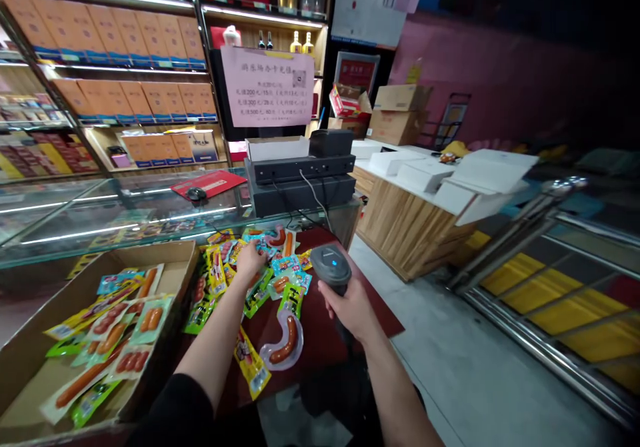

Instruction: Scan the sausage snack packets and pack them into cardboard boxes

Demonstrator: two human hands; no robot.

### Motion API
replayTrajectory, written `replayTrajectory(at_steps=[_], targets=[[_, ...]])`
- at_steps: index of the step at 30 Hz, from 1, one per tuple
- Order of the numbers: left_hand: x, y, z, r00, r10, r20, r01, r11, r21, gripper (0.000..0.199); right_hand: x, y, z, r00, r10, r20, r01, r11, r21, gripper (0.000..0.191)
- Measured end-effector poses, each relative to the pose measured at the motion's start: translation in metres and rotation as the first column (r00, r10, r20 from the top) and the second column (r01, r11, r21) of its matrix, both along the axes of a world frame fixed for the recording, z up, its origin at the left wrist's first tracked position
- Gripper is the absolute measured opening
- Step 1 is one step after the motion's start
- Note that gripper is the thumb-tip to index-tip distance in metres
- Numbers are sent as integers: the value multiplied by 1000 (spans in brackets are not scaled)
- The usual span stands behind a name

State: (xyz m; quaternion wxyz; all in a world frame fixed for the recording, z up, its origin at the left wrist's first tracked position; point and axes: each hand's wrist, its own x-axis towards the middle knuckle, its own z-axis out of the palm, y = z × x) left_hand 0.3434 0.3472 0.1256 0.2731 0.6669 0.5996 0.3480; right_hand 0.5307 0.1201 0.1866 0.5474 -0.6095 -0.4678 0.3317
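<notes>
In my right hand [353,307] is a dark handheld barcode scanner [331,267], with a small blue light on its top. My fingers wrap round its handle. My left hand [250,262] reaches into a pile of packaged sausages [283,286] on a dark red board [320,340]. Its fingers are curled down among the packets; what they grip is hidden. Nearest me lie a curved sausage in a clear and green pack [286,342] and a yellow packet [251,365]. More packaged sausages [113,337] lie in an open cardboard box [187,260] at left.
A glass counter [135,197] runs behind the box, bearing a mouse [196,194] and a black checkout machine [303,184] with cables. A pink paper sign [269,87] stands above it. Right are a wooden counter [405,227] with white boxes and a metal railing [520,314].
</notes>
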Motion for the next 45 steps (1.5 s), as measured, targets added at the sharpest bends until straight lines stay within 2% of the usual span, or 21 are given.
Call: replayTrajectory(at_steps=[3,5,8,10,12,14,17,21,24,28,36,45], targets=[[2,1,-3,1000,16,-23,-16,1000,-7,62,0,0,-2,1000,-2,15,2,1000,-2,25],[1,1,-3,999,31,16,-31,999,-24,62,-3,2,-2,1000,3,20,-2,1000,-2,24],[-5,-1,-4,993,37,115,-34,999,-32,44,-9,4,1,1000,17,0,-17,1000,-12,23],[-12,-3,-2,987,10,163,-3,999,-42,29,-16,5,2,1000,25,-16,-25,999,-29,24],[-21,-4,2,972,-26,232,42,997,-63,23,-23,7,3,999,34,-18,-34,998,-47,24],[-32,-6,11,933,-53,356,93,991,-95,28,-31,10,3,999,42,14,-41,998,-41,23],[-48,-10,31,824,-28,566,148,975,-168,44,-45,16,4,996,60,69,-61,998,14,20],[-72,-22,62,705,-15,709,207,961,-185,52,-69,25,11,991,99,92,-107,990,93,21],[-90,-32,80,672,-38,739,209,968,-140,54,-87,29,15,986,139,89,-150,981,126,23],[-107,-45,90,657,-63,752,230,966,-120,56,-104,34,14,974,223,50,-227,969,99,24],[-112,-56,92,620,-31,784,257,952,-165,53,-109,40,5,973,227,46,-230,970,72,21],[-106,-57,94,622,-41,782,282,944,-175,52,-105,32,17,976,214,-33,-213,976,34,24]])
